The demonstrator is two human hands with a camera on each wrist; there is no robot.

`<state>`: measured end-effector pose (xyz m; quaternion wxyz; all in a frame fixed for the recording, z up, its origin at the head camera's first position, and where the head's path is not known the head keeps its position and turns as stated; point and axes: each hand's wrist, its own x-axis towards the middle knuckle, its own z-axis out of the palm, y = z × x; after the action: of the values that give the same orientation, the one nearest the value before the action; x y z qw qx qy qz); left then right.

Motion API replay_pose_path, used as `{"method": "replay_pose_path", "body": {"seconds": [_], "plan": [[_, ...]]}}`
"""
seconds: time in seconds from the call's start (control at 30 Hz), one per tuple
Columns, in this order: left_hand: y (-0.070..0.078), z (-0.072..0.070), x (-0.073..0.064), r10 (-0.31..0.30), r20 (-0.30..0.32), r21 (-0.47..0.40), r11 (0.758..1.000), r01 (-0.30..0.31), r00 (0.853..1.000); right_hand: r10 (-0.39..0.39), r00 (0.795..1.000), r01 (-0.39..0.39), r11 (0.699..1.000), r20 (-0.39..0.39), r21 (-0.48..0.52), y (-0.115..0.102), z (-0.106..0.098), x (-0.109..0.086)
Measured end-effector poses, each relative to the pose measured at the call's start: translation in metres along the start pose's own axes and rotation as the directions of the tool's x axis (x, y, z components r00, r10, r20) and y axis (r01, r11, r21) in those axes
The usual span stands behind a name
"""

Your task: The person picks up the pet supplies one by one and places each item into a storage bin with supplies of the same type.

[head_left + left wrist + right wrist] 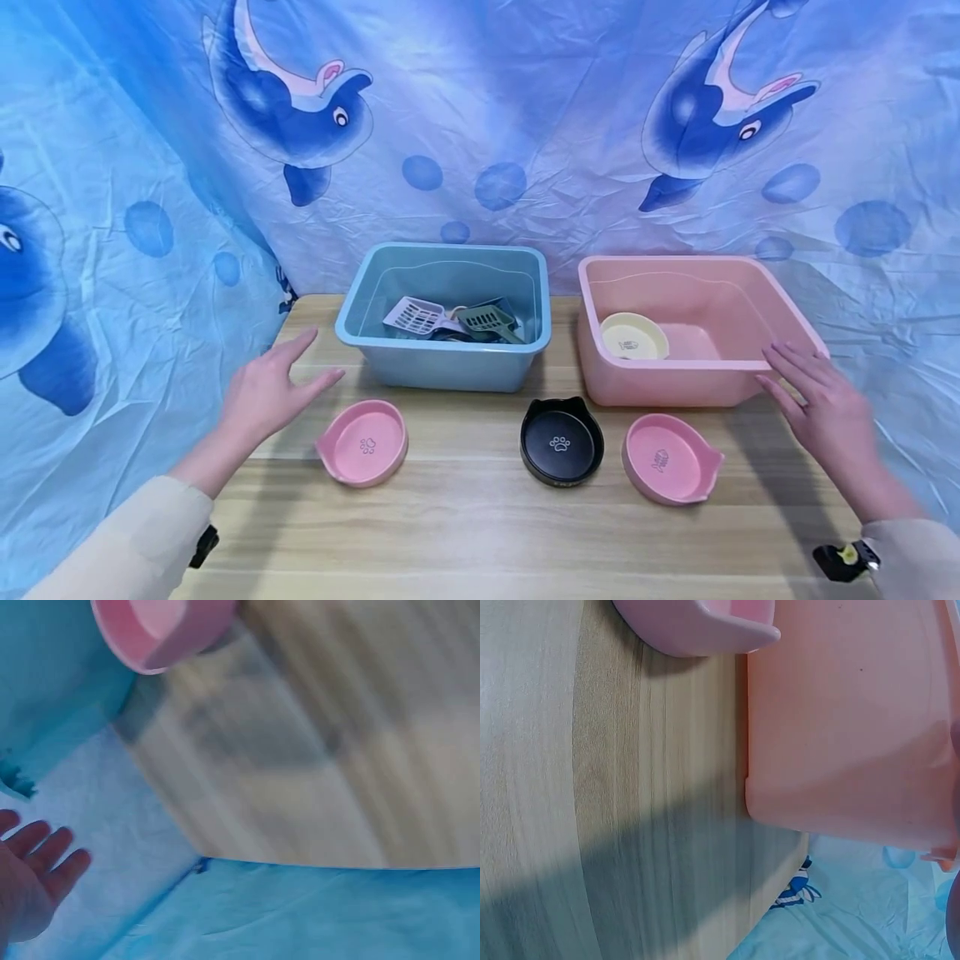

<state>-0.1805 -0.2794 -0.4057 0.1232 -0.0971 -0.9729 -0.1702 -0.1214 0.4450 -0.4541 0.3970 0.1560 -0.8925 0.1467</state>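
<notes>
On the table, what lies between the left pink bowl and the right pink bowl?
The black bowl, closer to the right pink bowl than to the left pink bowl. The head view shows it.

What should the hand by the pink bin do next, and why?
Maybe the right hand should reach for the pink fishbone bowl. It looks free to grab, that bowl sits close by in front of the pink bin, and the bin already holds a cream bowl.
</notes>
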Motion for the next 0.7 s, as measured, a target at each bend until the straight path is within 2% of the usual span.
{"method": "replay_pose_path", "body": {"seconds": [0.07,0.17,0.27,0.3,0.33,0.4,0.43,0.5,0.53,0.63,0.7], "plan": [[-0.009,0.002,-0.005,-0.06,0.11,-0.008,0.998,0.061,0.992,0.007,1.0,-0.007,1.0,-0.012,-0.006,0.0,0.001,0.0],[-0.022,0.008,-0.011,-0.113,0.247,-0.038,0.991,0.126,0.962,0.016,1.0,-0.017,1.0,-0.024,-0.017,0.0,0.003,-0.001],[-0.033,0.016,-0.015,-0.15,0.356,-0.085,0.978,0.192,0.922,0.023,0.999,-0.024,1.0,-0.042,-0.011,-0.001,0.005,0.0],[-0.036,0.018,-0.016,-0.166,0.392,-0.101,0.97,0.222,0.905,0.026,0.999,-0.026,1.0,-0.044,-0.01,-0.001,0.005,0.0],[-0.039,0.019,-0.017,-0.186,0.434,-0.133,0.955,0.267,0.881,0.029,0.999,-0.03,0.999,-0.04,-0.011,-0.001,0.005,0.0],[-0.044,0.022,-0.018,-0.21,0.517,-0.208,0.91,0.36,0.83,0.035,0.998,-0.035,0.999,-0.054,-0.007,-0.002,0.006,0.0],[-0.047,0.023,-0.018,-0.218,0.56,-0.251,0.875,0.414,0.799,0.038,0.998,-0.038,0.999,-0.051,-0.011,-0.002,0.006,-0.001],[-0.05,0.024,-0.018,-0.219,0.635,-0.335,0.786,0.519,0.741,0.047,0.997,-0.048,0.999,-0.059,-0.01,-0.002,0.007,-0.001],[-0.052,0.025,-0.018,-0.204,0.666,-0.373,0.742,0.557,0.718,0.05,0.997,-0.051,0.999,-0.065,-0.007,-0.002,0.008,-0.001],[-0.056,0.027,-0.016,-0.167,0.732,-0.429,0.641,0.637,0.661,0.054,0.996,-0.055,0.998,-0.076,-0.005,-0.002,0.008,-0.001],[-0.059,0.03,-0.015,-0.144,0.76,-0.445,0.595,0.669,0.634,0.054,0.996,-0.055,0.998,-0.073,-0.003,-0.003,0.008,0.0]]}}
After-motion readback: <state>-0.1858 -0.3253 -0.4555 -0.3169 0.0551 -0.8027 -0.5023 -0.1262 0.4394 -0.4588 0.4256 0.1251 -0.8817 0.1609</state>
